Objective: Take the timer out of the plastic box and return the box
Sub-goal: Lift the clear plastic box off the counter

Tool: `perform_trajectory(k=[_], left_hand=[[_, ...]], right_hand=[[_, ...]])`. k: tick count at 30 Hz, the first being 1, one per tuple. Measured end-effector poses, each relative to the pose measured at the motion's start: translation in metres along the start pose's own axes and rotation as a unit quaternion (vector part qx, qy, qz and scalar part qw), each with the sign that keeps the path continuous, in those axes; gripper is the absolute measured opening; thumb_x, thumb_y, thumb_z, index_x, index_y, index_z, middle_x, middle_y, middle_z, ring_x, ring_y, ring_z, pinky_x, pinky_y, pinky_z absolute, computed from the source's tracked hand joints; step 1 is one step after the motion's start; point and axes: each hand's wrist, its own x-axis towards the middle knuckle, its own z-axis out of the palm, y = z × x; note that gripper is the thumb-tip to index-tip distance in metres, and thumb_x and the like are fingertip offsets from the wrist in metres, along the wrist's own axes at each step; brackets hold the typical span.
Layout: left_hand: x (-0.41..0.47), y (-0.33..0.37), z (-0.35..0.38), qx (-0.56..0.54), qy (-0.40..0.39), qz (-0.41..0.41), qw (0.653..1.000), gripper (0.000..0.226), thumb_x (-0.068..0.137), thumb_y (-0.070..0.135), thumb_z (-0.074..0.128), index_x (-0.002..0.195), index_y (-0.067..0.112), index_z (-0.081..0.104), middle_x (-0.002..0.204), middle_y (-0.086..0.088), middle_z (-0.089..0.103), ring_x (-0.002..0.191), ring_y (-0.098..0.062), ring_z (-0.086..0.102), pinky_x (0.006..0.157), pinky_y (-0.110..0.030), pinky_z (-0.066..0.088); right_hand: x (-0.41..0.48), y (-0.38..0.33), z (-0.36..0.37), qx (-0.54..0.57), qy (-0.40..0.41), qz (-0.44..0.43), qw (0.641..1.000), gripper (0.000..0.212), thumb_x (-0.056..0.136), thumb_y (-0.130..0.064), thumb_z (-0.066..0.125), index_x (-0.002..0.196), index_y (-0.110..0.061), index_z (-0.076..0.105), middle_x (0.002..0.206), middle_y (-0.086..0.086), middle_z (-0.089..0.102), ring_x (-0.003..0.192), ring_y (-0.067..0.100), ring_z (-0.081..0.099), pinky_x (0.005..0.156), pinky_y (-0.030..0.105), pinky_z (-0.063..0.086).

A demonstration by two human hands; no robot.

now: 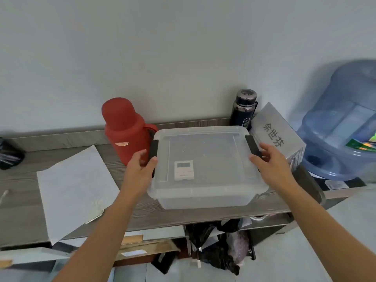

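A clear plastic box (pixel 205 192) with its lid on and black side latches stands on the wooden shelf top (pixel 28 208). Through the lid I see a small white timer (pixel 183 170) lying inside, toward the front left. My left hand (pixel 140 165) is at the left latch, thumb on the lid's edge and fingers around the side. My right hand (pixel 270 161) touches the right latch with its fingers spread. The box rests on the shelf.
A red thermos (pixel 124 129) stands just left of the box, a dark flask (pixel 244 108) behind it. A grey name plate (pixel 274 135) leans at the right, beside a blue water jug (pixel 341 123). White paper (pixel 75 190) lies to the left. Black bags (pixel 213 249) fill the shelf below.
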Motion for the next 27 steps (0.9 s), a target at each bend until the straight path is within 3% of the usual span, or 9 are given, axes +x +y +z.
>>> perform_trajectory(k=[4, 6, 12, 15, 17, 21, 24, 27], left_hand=[[0.004, -0.009, 0.008, -0.033, -0.012, -0.006, 0.999, 0.040, 0.089, 0.026, 0.058, 0.126, 0.017, 0.051, 0.112, -0.002, 0.063, 0.100, -0.022, 0.062, 0.082, -0.038, 0.054], [0.003, -0.011, 0.010, -0.052, -0.008, -0.005, 0.999, 0.039, 0.089, 0.023, 0.058, 0.126, 0.015, 0.051, 0.112, -0.002, 0.063, 0.098, -0.020, 0.062, 0.081, -0.035, 0.053], [-0.009, -0.005, 0.001, -0.061, -0.003, 0.007, 0.998, 0.042, 0.086, 0.021, 0.063, 0.126, 0.013, 0.051, 0.114, -0.005, 0.063, 0.099, -0.022, 0.061, 0.083, -0.036, 0.053], [-0.030, -0.006, -0.018, -0.053, 0.019, 0.017, 0.998, 0.044, 0.084, 0.023, 0.065, 0.125, 0.018, 0.049, 0.106, 0.005, 0.060, 0.096, -0.016, 0.060, 0.074, -0.026, 0.050], [-0.048, -0.005, -0.036, -0.051, 0.036, 0.014, 0.998, 0.043, 0.085, 0.026, 0.064, 0.125, 0.022, 0.049, 0.104, 0.008, 0.059, 0.095, -0.014, 0.061, 0.077, -0.029, 0.051], [-0.097, -0.008, -0.074, -0.054, 0.079, -0.021, 0.995, 0.041, 0.087, 0.029, 0.061, 0.125, 0.024, 0.047, 0.105, 0.003, 0.062, 0.089, -0.014, 0.061, 0.071, -0.028, 0.050], [-0.145, -0.018, -0.097, -0.076, 0.115, -0.060, 0.989, 0.041, 0.086, 0.027, 0.062, 0.125, 0.026, 0.047, 0.100, -0.004, 0.067, 0.089, -0.023, 0.064, 0.074, -0.037, 0.054], [-0.195, -0.029, -0.109, -0.103, 0.175, -0.104, 0.974, 0.037, 0.085, 0.022, 0.064, 0.120, 0.027, 0.051, 0.094, -0.005, 0.069, 0.084, -0.025, 0.066, 0.069, -0.036, 0.052]], right_hand=[[0.004, 0.001, 0.009, -0.017, 0.010, 0.003, 1.000, 0.053, 0.089, -0.032, 0.057, 0.138, -0.021, 0.041, 0.122, 0.001, 0.057, 0.103, 0.022, 0.058, 0.093, 0.048, 0.049], [0.003, 0.003, 0.013, -0.006, 0.014, 0.019, 1.000, 0.052, 0.088, -0.034, 0.056, 0.137, -0.025, 0.040, 0.115, 0.005, 0.061, 0.098, 0.026, 0.061, 0.089, 0.052, 0.050], [-0.015, -0.009, 0.012, 0.044, 0.024, 0.015, 0.999, 0.050, 0.089, -0.021, 0.057, 0.137, -0.022, 0.041, 0.110, 0.011, 0.061, 0.089, 0.023, 0.059, 0.079, 0.039, 0.050], [-0.039, -0.016, 0.009, 0.065, 0.019, 0.000, 0.998, 0.050, 0.090, -0.020, 0.058, 0.136, -0.026, 0.039, 0.108, 0.007, 0.060, 0.089, 0.021, 0.061, 0.073, 0.035, 0.050], [-0.058, -0.022, 0.008, 0.096, 0.012, -0.010, 0.995, 0.051, 0.089, -0.020, 0.060, 0.135, -0.027, 0.040, 0.107, 0.003, 0.058, 0.087, 0.016, 0.061, 0.068, 0.031, 0.049], [-0.093, -0.034, 0.017, 0.128, -0.035, -0.014, 0.991, 0.051, 0.087, -0.020, 0.063, 0.133, -0.031, 0.043, 0.107, -0.001, 0.063, 0.090, 0.020, 0.064, 0.075, 0.042, 0.054], [-0.115, -0.037, 0.026, 0.126, -0.082, -0.040, 0.988, 0.053, 0.086, -0.016, 0.064, 0.133, -0.028, 0.044, 0.103, -0.007, 0.065, 0.087, 0.015, 0.065, 0.070, 0.036, 0.053], [-0.132, -0.037, 0.033, 0.126, -0.142, -0.061, 0.980, 0.054, 0.086, -0.011, 0.064, 0.133, -0.029, 0.044, 0.101, -0.011, 0.064, 0.087, 0.014, 0.065, 0.065, 0.032, 0.051]])
